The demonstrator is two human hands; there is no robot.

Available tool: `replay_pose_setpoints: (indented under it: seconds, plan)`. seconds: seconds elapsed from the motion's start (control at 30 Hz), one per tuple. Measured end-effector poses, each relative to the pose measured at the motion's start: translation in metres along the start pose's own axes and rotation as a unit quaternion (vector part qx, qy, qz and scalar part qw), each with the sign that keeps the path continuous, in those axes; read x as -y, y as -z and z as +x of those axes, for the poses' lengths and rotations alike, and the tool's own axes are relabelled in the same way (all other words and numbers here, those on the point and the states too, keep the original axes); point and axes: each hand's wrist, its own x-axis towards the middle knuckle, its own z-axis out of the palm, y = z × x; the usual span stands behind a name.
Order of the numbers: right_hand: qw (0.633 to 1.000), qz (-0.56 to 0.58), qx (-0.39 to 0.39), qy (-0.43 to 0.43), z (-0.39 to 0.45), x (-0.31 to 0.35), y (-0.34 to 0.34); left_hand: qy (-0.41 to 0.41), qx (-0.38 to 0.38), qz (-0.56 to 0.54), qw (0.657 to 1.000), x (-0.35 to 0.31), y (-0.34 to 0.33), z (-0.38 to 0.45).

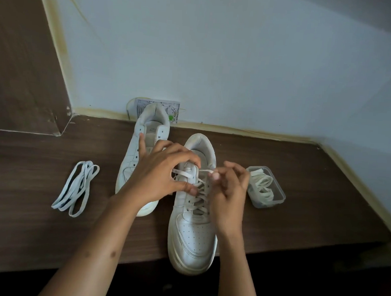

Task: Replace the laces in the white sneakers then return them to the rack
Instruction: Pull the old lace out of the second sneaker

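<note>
Laced sneaker (pixel 192 235) sits lower centre of frame, toe hanging just past the worktop's near edge, heel pointing to the wall. Lace (pixel 184 173) is crossed through most eyelets, loose at the top. Left hand (pixel 162 180) fingers are curled over the upper eyelets, thumb pressing the side of the lacing, one finger stretched out to touch the second sneaker. Right hand (pixel 229 189) fingers pinch the lace end at the top right eyelet. Second sneaker (pixel 143 149) lies just left and further back, unlaced, partly hidden behind the left hand, heel nearly against the wall. Small print on its tongue, too blurred to read. Loose laces (pixel 76 188) bundled at left of frame, well apart from the shoes. Clear tub (pixel 265 187) to the right of the right hand holds more coiled laces.

Worktop (pixel 313 202) is dark brown wood grain, running along a pale blue-white wall (pixel 219 57); yellowish tape or sealant lines the joint. A dark brown panel (pixel 18 54) fills upper left. Small printed plate (pixel 174 112) on the wall behind the second sneaker, markings unreadable.
</note>
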Motion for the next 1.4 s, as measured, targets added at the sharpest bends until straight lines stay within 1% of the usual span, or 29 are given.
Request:
replay_pose_setpoints:
  seconds: [0.03,0.07,0.13,0.23,0.33,0.4,0.43,0.47,0.53,0.57,0.6,0.63,0.67,0.73,0.8,0.83,0.9,0.93,0.97,1.0,1.03,1.1,1.13,1.17,1.2,1.23,1.3,1.37,1.4]
  plan:
    - [0.998,0.050,-0.015,-0.029,0.000,0.004,0.001,0.000,0.004,-0.009,1.000,0.000,0.000,0.000]
    - [0.996,0.077,-0.024,-0.039,0.000,0.007,0.002,0.000,0.008,-0.022,1.000,0.001,0.000,0.000]
    - [0.998,0.059,-0.031,-0.006,-0.003,0.011,0.004,-0.002,0.011,-0.052,0.999,0.001,-0.001,0.001]
    - [0.993,-0.097,-0.002,0.074,-0.005,0.010,0.007,-0.012,-0.003,-0.081,0.997,0.002,-0.001,0.001]
    - [0.960,-0.260,0.049,0.095,-0.006,0.008,0.002,-0.019,-0.017,-0.087,0.996,0.004,-0.001,0.001]
    - [0.946,-0.302,0.055,0.106,-0.007,0.005,-0.003,-0.021,-0.024,-0.093,0.995,0.005,0.000,0.001]
    - [0.949,-0.291,0.040,0.115,-0.006,0.003,-0.005,-0.022,-0.027,-0.096,0.995,0.005,0.000,0.001]
    - [0.960,-0.254,0.008,0.113,-0.005,0.001,-0.007,-0.022,-0.029,-0.100,0.994,0.005,0.001,0.001]
    - [0.986,-0.107,-0.112,0.055,0.000,0.001,-0.005,-0.020,-0.026,-0.104,0.994,0.006,0.001,0.001]
    - [0.984,-0.028,-0.174,0.017,0.003,0.001,-0.002,-0.021,-0.025,-0.103,0.994,0.006,0.000,0.001]
    - [0.975,0.023,-0.219,-0.013,0.005,0.002,0.001,-0.021,-0.024,-0.099,0.995,0.005,0.000,0.002]
    - [0.970,0.032,-0.239,-0.026,0.005,0.005,0.001,-0.020,-0.023,-0.096,0.995,0.006,-0.001,0.002]
    - [0.970,0.012,-0.242,-0.020,0.004,0.007,0.001,-0.019,-0.022,-0.095,0.995,0.006,-0.001,0.002]
    - [0.975,-0.030,-0.217,0.034,0.001,0.010,-0.001,-0.015,-0.022,-0.102,0.994,0.006,0.000,0.002]
    - [0.981,-0.076,-0.154,0.092,-0.003,0.013,-0.004,-0.019,-0.027,-0.103,0.994,0.005,0.001,0.001]
    - [0.981,-0.122,-0.114,0.099,-0.004,0.012,-0.005,-0.021,-0.030,-0.102,0.994,0.005,0.001,0.001]
    - [0.969,-0.228,-0.028,0.091,-0.005,0.011,-0.006,-0.022,-0.033,-0.104,0.994,0.005,0.001,0.001]
    - [0.962,-0.257,0.004,0.088,-0.007,0.008,-0.007,-0.022,-0.034,-0.108,0.993,0.005,0.001,0.001]
    - [0.960,-0.265,0.017,0.086,-0.007,0.006,-0.008,-0.022,-0.034,-0.113,0.993,0.005,0.001,0.000]
    - [0.963,-0.254,0.007,0.086,-0.006,0.005,-0.009,-0.024,-0.035,-0.116,0.992,0.005,0.001,0.000]
    - [0.970,-0.228,-0.020,0.080,-0.005,0.004,-0.010,-0.024,-0.036,-0.118,0.992,0.005,0.001,0.000]
    - [0.984,-0.125,-0.122,0.038,0.000,0.003,-0.009,-0.024,-0.034,-0.116,0.992,0.006,0.002,0.000]
    - [0.981,-0.054,-0.186,0.014,0.003,0.005,-0.007,-0.024,-0.030,-0.114,0.993,0.007,0.001,0.000]
    - [0.969,0.011,-0.247,-0.002,0.005,0.006,-0.004,-0.023,-0.027,-0.113,0.993,0.007,0.001,-0.001]
    - [0.954,0.052,-0.295,-0.015,0.007,0.006,0.000,-0.023,-0.026,-0.113,0.993,0.008,0.001,-0.001]
    - [0.944,0.061,-0.322,-0.027,0.008,0.007,0.003,-0.024,-0.027,-0.111,0.993,0.008,0.000,-0.001]
    - [0.948,0.030,-0.317,-0.023,0.007,0.007,0.008,-0.026,-0.030,-0.109,0.993,0.009,0.000,-0.001]
    - [0.966,-0.011,-0.257,0.030,0.004,0.009,0.011,-0.027,-0.032,-0.113,0.993,0.008,-0.001,0.000]
    - [0.976,-0.038,-0.206,0.054,0.002,0.010,0.012,-0.026,-0.032,-0.115,0.992,0.008,-0.001,0.000]
